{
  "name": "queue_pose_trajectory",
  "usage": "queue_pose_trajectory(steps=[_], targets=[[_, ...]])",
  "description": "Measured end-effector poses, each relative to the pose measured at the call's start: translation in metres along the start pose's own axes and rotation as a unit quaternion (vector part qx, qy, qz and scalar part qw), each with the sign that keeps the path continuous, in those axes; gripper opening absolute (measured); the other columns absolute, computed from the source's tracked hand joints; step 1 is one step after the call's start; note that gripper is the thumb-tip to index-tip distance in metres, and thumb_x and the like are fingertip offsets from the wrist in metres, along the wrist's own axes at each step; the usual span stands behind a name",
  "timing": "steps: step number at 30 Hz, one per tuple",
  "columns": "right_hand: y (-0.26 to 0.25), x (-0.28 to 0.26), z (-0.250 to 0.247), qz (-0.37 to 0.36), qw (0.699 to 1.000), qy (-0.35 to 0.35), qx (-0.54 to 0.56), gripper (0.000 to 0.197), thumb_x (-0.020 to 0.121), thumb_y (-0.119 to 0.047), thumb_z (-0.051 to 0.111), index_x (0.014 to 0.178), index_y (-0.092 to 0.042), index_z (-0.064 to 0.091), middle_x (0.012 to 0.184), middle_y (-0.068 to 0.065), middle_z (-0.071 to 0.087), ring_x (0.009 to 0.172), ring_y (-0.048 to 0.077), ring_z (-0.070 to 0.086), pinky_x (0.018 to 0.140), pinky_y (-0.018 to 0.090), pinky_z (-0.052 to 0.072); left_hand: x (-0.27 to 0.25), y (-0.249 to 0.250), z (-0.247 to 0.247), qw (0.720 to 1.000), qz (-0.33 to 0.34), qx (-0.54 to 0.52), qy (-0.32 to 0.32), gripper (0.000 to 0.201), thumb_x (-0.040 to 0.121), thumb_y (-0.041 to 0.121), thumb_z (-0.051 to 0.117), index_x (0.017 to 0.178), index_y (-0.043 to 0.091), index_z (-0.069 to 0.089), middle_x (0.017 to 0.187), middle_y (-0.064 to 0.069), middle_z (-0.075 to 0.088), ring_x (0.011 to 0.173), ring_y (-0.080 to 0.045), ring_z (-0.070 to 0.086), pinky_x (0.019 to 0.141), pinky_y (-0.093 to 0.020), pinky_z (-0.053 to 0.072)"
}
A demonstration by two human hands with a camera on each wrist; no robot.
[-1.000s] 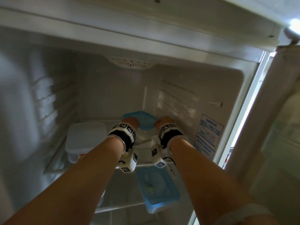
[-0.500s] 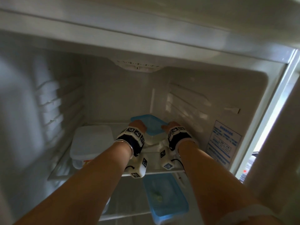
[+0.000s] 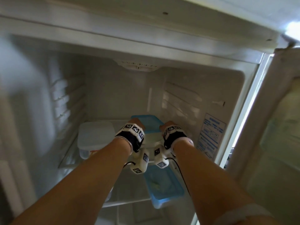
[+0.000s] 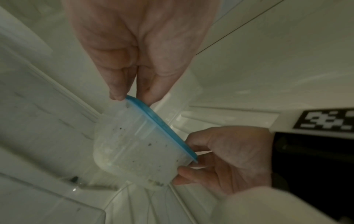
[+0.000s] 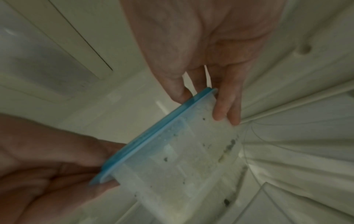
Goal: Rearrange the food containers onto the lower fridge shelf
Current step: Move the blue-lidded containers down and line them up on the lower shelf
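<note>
A clear food container with a blue lid (image 3: 146, 123) is at the back right of the upper glass shelf (image 3: 71, 155). My left hand (image 3: 135, 125) grips its left side and my right hand (image 3: 166, 125) its right side. In the left wrist view my left hand (image 4: 132, 97) has thumb and fingers pinching the lid's rim, over the container (image 4: 134, 148). The right wrist view has my right hand (image 5: 203, 106) clamped on the container (image 5: 182, 159) the same way. Whether its base touches the shelf, I cannot tell. A second blue-lidded container (image 3: 164, 184) lies on the lower shelf (image 3: 126, 202).
A white-lidded container (image 3: 95, 133) stands on the left of the upper shelf. The fridge's right wall carries a blue label (image 3: 211, 135). The open door (image 3: 276, 127) stands at the right. The lower shelf shows bare glass left of the blue container.
The head view has swung about. Both hands keep their hold on the blue-lidded container at the back of the upper shelf, which shows no clear shift.
</note>
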State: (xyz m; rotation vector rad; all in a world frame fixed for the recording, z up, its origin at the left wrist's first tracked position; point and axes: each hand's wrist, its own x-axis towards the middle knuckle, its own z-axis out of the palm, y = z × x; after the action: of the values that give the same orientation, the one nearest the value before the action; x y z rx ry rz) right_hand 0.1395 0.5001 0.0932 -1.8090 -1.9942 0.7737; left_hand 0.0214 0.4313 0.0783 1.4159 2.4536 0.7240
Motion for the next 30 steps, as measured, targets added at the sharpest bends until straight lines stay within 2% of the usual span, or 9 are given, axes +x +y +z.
queue_pose_trajectory(steps=[1, 5, 8, 13, 21, 25, 26, 28, 30], targets=[[0.001, -0.005, 0.0, 0.0, 1.0, -0.001, 0.004, 0.026, 0.09, -0.029, 0.052, 0.096, -0.006, 0.061, 0.093, 0.011, 0.067, 0.078, 0.025, 0.057, 0.066, 0.027, 0.039, -0.003, -0.001, -0.004, 0.999, -0.035, -0.036, -0.007, 0.044, 0.096, 0.019, 0.043, 0.138, 0.006, 0.043, 0.148, -0.011, 0.04, 0.137, -0.026, 0.04, 0.11, -0.037, 0.039], [0.005, -0.029, 0.003, -0.002, 1.0, -0.003, 0.009, 0.039, 0.091, -0.029, 0.053, 0.118, -0.003, 0.061, 0.109, 0.014, 0.067, 0.087, 0.026, 0.058, 0.07, 0.028, 0.038, -0.02, -0.007, -0.009, 0.999, 0.021, -0.032, -0.024, 0.044, 0.097, 0.02, 0.041, 0.138, 0.005, 0.044, 0.148, -0.012, 0.04, 0.135, -0.028, 0.042, 0.11, -0.038, 0.04], [0.009, -0.043, 0.005, -0.014, 1.0, -0.004, 0.023, 0.041, 0.091, -0.03, 0.053, 0.122, -0.003, 0.057, 0.12, 0.015, 0.065, 0.087, 0.024, 0.055, 0.072, 0.029, 0.038, -0.026, -0.012, -0.013, 0.997, 0.017, -0.07, -0.013, 0.038, 0.095, 0.013, 0.046, 0.13, 0.001, 0.055, 0.136, -0.016, 0.055, 0.125, -0.03, 0.053, 0.101, -0.034, 0.045], [0.018, -0.058, 0.007, -0.026, 0.999, 0.003, 0.026, 0.039, 0.089, -0.035, 0.053, 0.113, -0.006, 0.061, 0.094, 0.01, 0.064, 0.08, 0.026, 0.058, 0.07, 0.029, 0.042, -0.032, -0.017, -0.015, 0.994, 0.012, -0.111, -0.005, 0.037, 0.093, 0.012, 0.047, 0.127, 0.001, 0.058, 0.131, -0.017, 0.059, 0.121, -0.031, 0.056, 0.099, -0.035, 0.046], [0.027, -0.066, 0.006, -0.038, 0.999, 0.001, 0.014, 0.04, 0.091, -0.037, 0.05, 0.114, -0.005, 0.06, 0.09, 0.009, 0.058, 0.08, 0.027, 0.054, 0.065, 0.028, 0.039, -0.043, -0.019, -0.016, 0.992, 0.018, -0.127, -0.012, 0.036, 0.093, 0.01, 0.046, 0.126, 0.002, 0.06, 0.131, -0.016, 0.06, 0.122, -0.03, 0.056, 0.1, -0.033, 0.046], [0.024, -0.077, 0.003, -0.04, 0.999, -0.002, -0.002, 0.037, 0.093, -0.031, 0.047, 0.116, -0.004, 0.057, 0.075, 0.005, 0.052, 0.081, 0.026, 0.052, 0.059, 0.026, 0.037, -0.047, -0.018, -0.021, 0.991, 0.017, -0.128, -0.024, 0.036, 0.094, 0.011, 0.045, 0.126, 0.003, 0.059, 0.132, -0.015, 0.059, 0.123, -0.029, 0.055, 0.101, -0.031, 0.044], [0.022, -0.08, 0.002, -0.045, 0.999, 0.001, -0.006, 0.036, 0.094, -0.029, 0.047, 0.118, -0.004, 0.056, 0.081, 0.006, 0.055, 0.083, 0.026, 0.051, 0.06, 0.027, 0.038, -0.048, -0.02, -0.023, 0.991, 0.009, -0.129, -0.025, 0.035, 0.095, 0.013, 0.045, 0.126, 0.003, 0.058, 0.131, -0.015, 0.059, 0.122, -0.029, 0.055, 0.1, -0.032, 0.044], [0.01, -0.088, 0.005, -0.074, 0.997, 0.017, -0.021, 0.039, 0.095, -0.027, 0.047, 0.126, -0.005, 0.051, 0.114, 0.014, 0.059, 0.097, 0.029, 0.055, 0.075, 0.031, 0.044, -0.051, -0.027, -0.031, 0.99, -0.009, -0.143, -0.016, 0.035, 0.094, 0.021, 0.048, 0.122, 0.003, 0.061, 0.127, -0.014, 0.061, 0.116, -0.03, 0.058, 0.098, -0.034, 0.045], [-0.007, -0.096, 0.012, -0.106, 0.993, 0.017, -0.054, 0.043, 0.096, -0.027, 0.045, 0.134, -0.008, 0.046, 0.136, 0.014, 0.05, 0.115, 0.029, 0.053, 0.088, 0.031, 0.042, -0.05, -0.037, -0.04, 0.989, -0.012, -0.149, -0.005, 0.031, 0.092, 0.024, 0.053, 0.115, 0.006, 0.065, 0.123, -0.012, 0.065, 0.111, -0.029, 0.06, 0.097, -0.034, 0.046]])
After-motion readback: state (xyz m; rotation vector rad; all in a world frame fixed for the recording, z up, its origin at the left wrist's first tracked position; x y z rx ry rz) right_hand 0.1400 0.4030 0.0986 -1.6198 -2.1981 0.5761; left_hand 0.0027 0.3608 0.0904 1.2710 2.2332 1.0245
